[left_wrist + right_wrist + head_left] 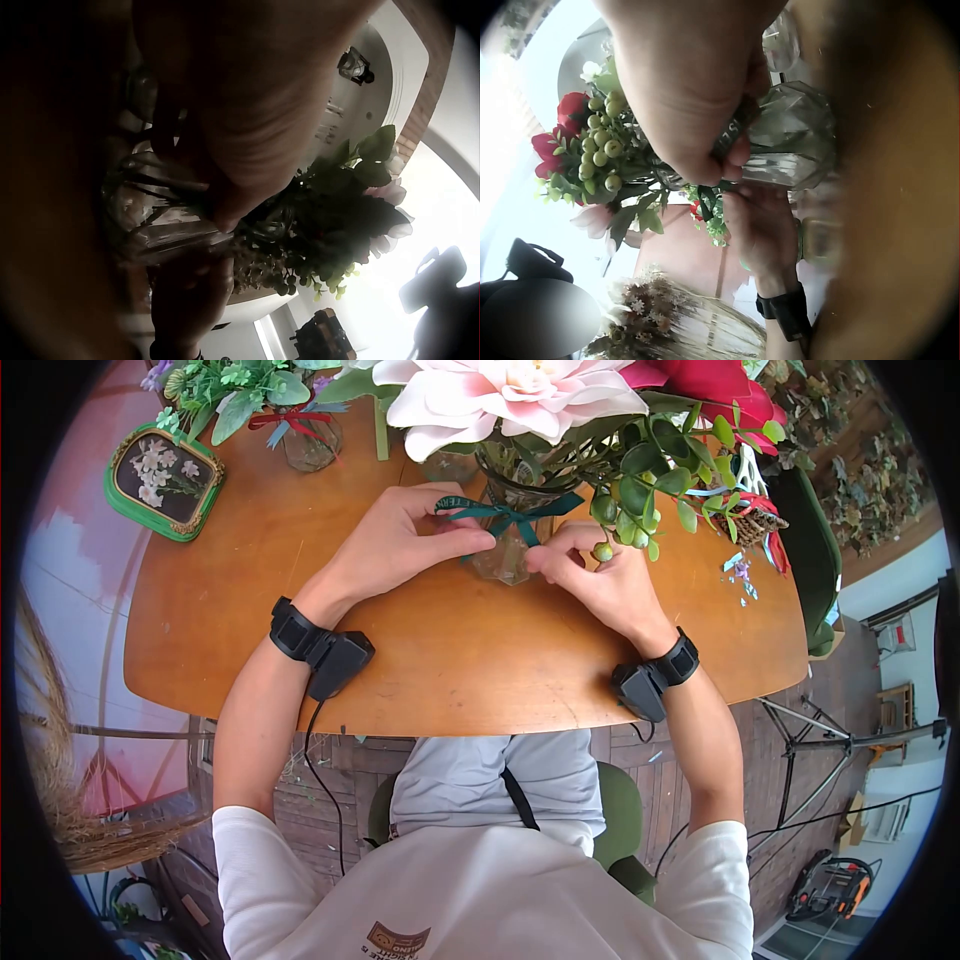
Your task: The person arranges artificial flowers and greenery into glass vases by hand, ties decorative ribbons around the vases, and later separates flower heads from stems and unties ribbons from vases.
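A dark green ribbon [520,520] is tied in a bow round the neck of a faceted clear glass vase [502,563]. My left hand [400,550] is at the vase's left side and pinches the ribbon, its thumb in front of the glass and its fingertips partly hidden. From the other side my right hand [608,582] pinches the ribbon's right end between thumb and fingers; printed letters show on that ribbon [731,136] in the right wrist view. Large pink-white flowers [515,400], red blooms [705,395] and green berry sprigs [630,510] rise from the vase.
A green-framed flower picture [165,480] lies at the wooden table's [450,660] left. Behind it stands a small vase [312,445] with a red ribbon. Ribbon scraps [740,572] and a small wicker basket [755,520] are at the right, beside a green chair [805,550].
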A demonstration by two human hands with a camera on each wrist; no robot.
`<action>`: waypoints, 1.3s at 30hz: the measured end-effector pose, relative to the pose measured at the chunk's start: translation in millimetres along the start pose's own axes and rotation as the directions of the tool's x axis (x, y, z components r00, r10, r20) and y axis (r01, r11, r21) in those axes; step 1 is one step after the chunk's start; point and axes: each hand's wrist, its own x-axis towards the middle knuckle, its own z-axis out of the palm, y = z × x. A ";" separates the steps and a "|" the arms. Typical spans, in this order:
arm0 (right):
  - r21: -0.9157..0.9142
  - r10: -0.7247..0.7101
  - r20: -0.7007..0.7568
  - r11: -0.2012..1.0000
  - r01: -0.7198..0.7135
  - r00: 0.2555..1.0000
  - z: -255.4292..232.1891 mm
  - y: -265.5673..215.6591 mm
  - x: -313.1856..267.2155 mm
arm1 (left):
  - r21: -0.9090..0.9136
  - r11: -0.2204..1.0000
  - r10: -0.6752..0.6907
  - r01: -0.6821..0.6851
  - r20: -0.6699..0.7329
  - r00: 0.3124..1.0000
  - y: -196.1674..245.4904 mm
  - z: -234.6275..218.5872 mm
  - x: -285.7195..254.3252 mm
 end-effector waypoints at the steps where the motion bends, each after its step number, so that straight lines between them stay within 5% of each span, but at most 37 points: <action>1: -0.067 -0.026 0.029 0.997 0.027 0.999 0.0 1.4 0.1 | -0.001 1.000 0.000 0.000 0.001 1.000 1.9 1.1 0.2; 6: -0.079 0.054 0.057 0.996 -0.049 0.997 1.3 -7.1 0.4 | 0.086 0.983 -0.157 0.159 -0.027 0.987 7.8 5.3 1.5; 18: -0.221 0.220 0.106 0.956 -0.192 0.970 -5.8 -5.9 5.7 | 0.167 0.962 -0.226 0.215 0.051 0.973 -2.7 -4.8 2.2; 39: -0.336 0.320 0.212 0.911 -0.238 0.923 -14.0 6.6 9.8 | 0.198 0.966 -0.183 0.166 0.066 0.981 -4.9 -5.1 1.7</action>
